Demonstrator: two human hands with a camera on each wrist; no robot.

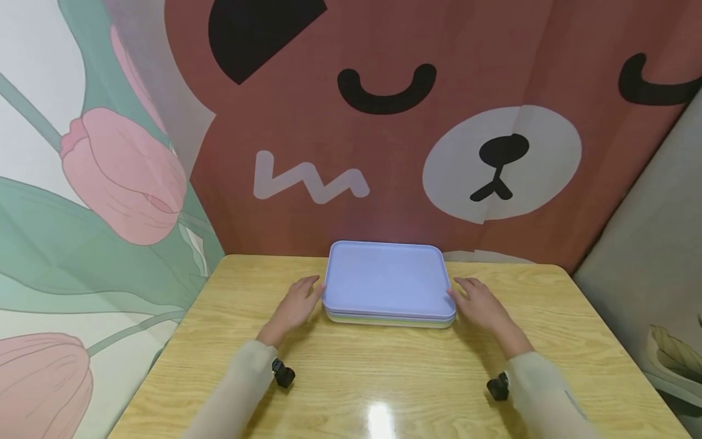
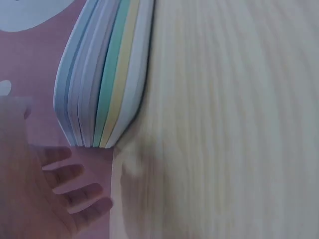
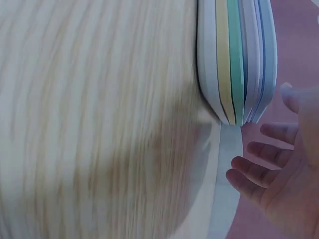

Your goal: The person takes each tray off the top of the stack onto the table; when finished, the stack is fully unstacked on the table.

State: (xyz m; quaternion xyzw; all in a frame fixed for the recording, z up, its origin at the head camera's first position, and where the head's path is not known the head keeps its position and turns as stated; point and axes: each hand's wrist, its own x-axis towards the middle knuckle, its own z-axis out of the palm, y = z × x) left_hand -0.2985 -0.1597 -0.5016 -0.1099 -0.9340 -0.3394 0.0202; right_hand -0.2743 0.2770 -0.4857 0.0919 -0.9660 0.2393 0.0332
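Observation:
A stack of shallow rectangular trays (image 1: pixel 388 280) lies flat near the table's far edge, a lavender-blue one on top. From the side, the left wrist view shows several rims in the stack (image 2: pixel 107 74), blue, lilac, green, yellow and white. My left hand (image 1: pixel 294 306) is at the stack's left side, fingers spread and slightly bent. At the opposite side, my right hand (image 1: pixel 484 310) has its palm turned toward the trays, fingers apart. Neither hand grips the trays; both wrist views show a gap beside the fingers, though thumb contact is hard to judge.
The wood-grain table (image 1: pixel 351 372) extends in front of the stack toward me. Behind it hangs a curtain (image 1: pixel 384 201) printed with a brown bear, and a tulip-patterned curtain (image 1: pixel 126 177) is at the left. A pale surface (image 1: pixel 641 244) stands at the right.

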